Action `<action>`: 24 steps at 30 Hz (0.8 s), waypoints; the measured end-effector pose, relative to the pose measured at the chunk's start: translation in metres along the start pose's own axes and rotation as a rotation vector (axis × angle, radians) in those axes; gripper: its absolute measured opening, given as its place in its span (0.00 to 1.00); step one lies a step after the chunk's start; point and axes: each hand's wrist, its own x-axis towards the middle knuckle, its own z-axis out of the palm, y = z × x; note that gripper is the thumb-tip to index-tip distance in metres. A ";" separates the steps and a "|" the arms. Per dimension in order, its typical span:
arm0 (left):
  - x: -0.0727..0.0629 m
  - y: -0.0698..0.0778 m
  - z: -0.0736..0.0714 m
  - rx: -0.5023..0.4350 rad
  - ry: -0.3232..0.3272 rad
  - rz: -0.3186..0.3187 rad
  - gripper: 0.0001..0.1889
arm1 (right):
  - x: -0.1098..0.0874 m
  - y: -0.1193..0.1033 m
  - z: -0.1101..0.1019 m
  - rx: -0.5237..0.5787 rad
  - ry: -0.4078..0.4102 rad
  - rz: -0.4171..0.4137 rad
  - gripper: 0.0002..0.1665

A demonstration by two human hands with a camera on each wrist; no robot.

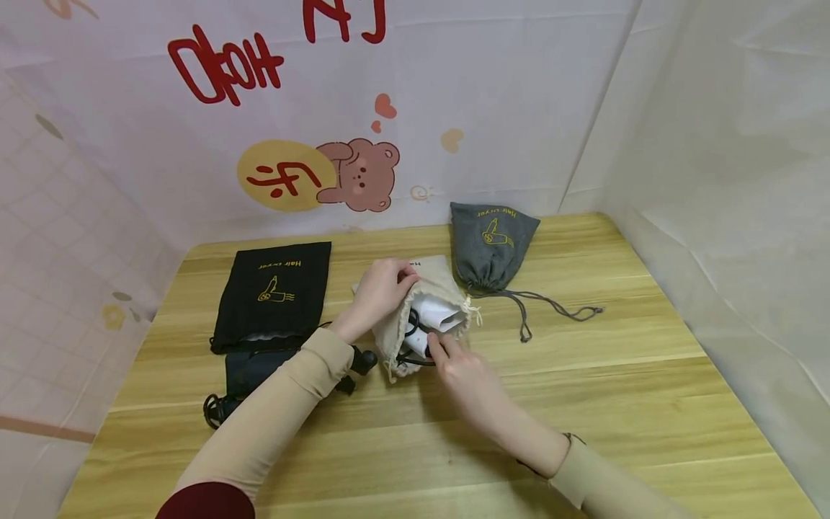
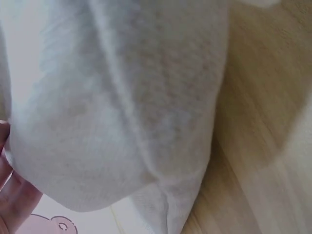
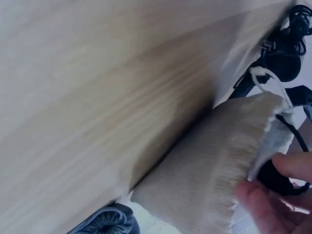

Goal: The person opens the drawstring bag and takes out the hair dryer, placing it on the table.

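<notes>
Printed cloth walls (image 1: 519,65) round a wooden table (image 1: 551,389) suggest a booth.

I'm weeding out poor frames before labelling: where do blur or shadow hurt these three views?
Head: soft light, with the beige bag, left hand and right hand fairly clear; left wrist: the bag's cloth blurred and washed out at upper left, the table smeared; right wrist: a dark shadow on the table along the bag's edge, grain soft.

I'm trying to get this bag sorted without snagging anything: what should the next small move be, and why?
Probably ease the black piece inward past the beige bag's rim: the right hand pinches it right at the mouth, black cord loops there, and a white item already lies inside. The left hand grips the rim, which stands open.
</notes>
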 end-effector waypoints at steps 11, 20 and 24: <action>-0.004 0.013 0.002 0.089 0.001 0.078 0.09 | 0.000 0.004 0.014 0.067 -0.100 0.070 0.23; 0.000 0.028 0.004 0.106 0.008 0.108 0.08 | 0.003 0.003 0.016 0.051 -0.032 -0.009 0.25; 0.004 0.026 0.006 0.102 0.008 0.065 0.09 | 0.000 0.003 0.013 -0.004 -0.009 -0.052 0.28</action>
